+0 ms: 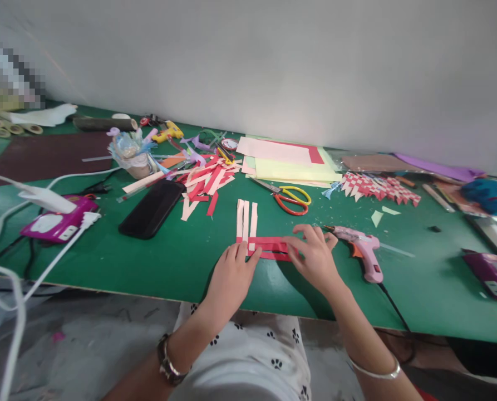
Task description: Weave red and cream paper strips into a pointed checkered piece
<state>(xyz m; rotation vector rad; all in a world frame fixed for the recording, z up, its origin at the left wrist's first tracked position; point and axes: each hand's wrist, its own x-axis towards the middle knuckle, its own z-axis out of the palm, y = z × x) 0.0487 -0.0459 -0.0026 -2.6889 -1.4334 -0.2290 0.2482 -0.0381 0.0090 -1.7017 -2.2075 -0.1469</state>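
Note:
Pale pink paper strips (245,220) stand upright in the view and cross red paper strips (269,255) that run sideways, interlaced at their left end. My left hand (231,273) rests over this crossing, its thumb and fingers apart and pressing the strips against the table. At the other end, my right hand (317,256) pinches a red strip between thumb and forefinger, with its other fingers raised. The fingertips partly cover the red strips' right ends. Scissors (284,195) with red and yellow handles lie open beyond the strips.
A pink glue gun (367,250) lies right of my right hand, its cord running over the edge of the green table (148,267). Left are a black phone-like case (153,209), loose strips (208,178) and a purple power strip (60,220). Behind are paper sheets (298,170) and a checkered woven piece (375,188).

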